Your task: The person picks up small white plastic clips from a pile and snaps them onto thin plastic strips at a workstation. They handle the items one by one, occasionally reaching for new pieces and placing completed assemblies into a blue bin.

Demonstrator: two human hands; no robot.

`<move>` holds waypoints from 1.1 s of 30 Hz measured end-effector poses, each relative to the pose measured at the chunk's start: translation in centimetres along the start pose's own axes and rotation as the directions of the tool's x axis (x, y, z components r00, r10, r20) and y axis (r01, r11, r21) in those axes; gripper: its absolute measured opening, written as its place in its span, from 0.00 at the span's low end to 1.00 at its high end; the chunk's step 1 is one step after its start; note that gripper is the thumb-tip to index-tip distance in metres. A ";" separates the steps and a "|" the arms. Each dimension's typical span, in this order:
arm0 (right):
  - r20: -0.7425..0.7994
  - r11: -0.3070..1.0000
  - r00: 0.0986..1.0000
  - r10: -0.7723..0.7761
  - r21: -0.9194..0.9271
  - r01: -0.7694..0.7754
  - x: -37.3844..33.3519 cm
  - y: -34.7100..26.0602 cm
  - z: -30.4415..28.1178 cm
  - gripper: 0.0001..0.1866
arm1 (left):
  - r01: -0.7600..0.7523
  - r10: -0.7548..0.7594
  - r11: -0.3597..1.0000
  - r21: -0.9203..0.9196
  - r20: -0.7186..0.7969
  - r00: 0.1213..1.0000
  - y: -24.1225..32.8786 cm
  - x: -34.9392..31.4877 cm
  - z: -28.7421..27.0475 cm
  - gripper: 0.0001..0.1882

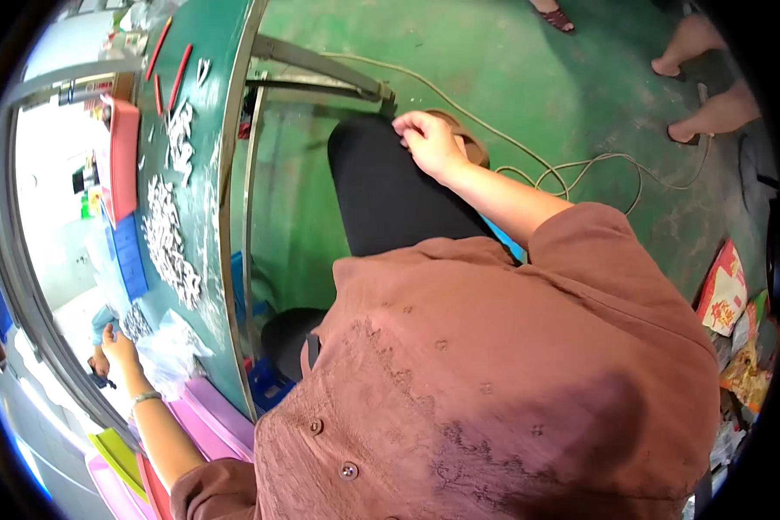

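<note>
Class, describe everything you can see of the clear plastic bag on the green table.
The clear plastic bag is thin, crinkled and see-through, lying slack and partly bunched on the green table near its metal-edged rim. The left hand rests at its edge, beside a pink tray. White small parts lie strewn just beyond it. What is inside cannot be told.

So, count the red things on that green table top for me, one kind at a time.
Thin red sticks: 3
Flat red plastic tray: 1
Total: 4
</note>
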State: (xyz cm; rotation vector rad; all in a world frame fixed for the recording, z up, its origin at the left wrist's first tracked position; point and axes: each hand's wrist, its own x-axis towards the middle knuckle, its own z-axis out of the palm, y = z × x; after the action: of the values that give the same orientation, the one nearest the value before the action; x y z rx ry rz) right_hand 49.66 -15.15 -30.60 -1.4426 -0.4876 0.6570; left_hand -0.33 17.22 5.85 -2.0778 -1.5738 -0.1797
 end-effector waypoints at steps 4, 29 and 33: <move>-0.091 0.987 0.987 0.133 -0.080 -0.140 0.9 6.5 -2.2 0.07 | -0.188 0.189 0.979 -0.074 0.012 0.982 11.6 0.1 -2.6 0.18; -0.088 0.789 0.939 0.333 -0.519 -0.329 5.4 20.0 -8.4 0.08 | -0.777 0.820 0.515 -0.363 -0.055 0.569 51.7 -3.2 -7.7 0.26; -0.087 0.756 0.873 0.480 -0.465 -0.462 10.7 16.5 -6.5 0.08 | -0.784 0.810 0.546 -0.293 -0.054 0.584 52.4 -0.3 -7.6 0.27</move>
State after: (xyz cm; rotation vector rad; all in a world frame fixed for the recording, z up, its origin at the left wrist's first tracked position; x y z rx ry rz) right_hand 59.93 -12.64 -48.40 -2.0601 -0.3175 1.0188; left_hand 49.68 3.55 -4.75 -2.8543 -0.4787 0.0290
